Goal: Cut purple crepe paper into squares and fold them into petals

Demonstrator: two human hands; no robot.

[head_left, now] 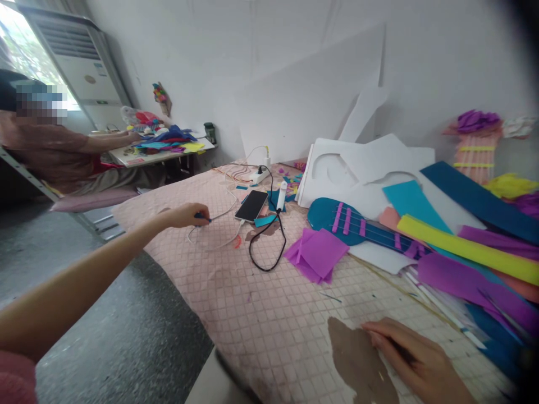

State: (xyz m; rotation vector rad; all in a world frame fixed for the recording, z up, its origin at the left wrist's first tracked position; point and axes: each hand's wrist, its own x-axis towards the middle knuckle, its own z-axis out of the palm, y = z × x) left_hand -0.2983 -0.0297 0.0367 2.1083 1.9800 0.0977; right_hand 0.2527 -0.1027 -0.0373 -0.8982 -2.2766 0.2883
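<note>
My left hand is stretched far over the left part of the table, its fingers closed on a small dark blue piece whose kind I cannot make out. A white cable lies on the cloth beside that hand, and a phone rests to its right. In the near right, my right hand lies low over the cloth with thumb and fingers drawn together at the edge of a brown patch. Whether anything sits between those fingertips is hidden. Beyond it are purple paper squares and a blue paper guitar with purple strips.
A power strip, a black cable and a white stick-shaped device lie toward the wall. Yellow paper roll, coloured sheets and white cut-out boards fill the right side. Another person sits at a farther table.
</note>
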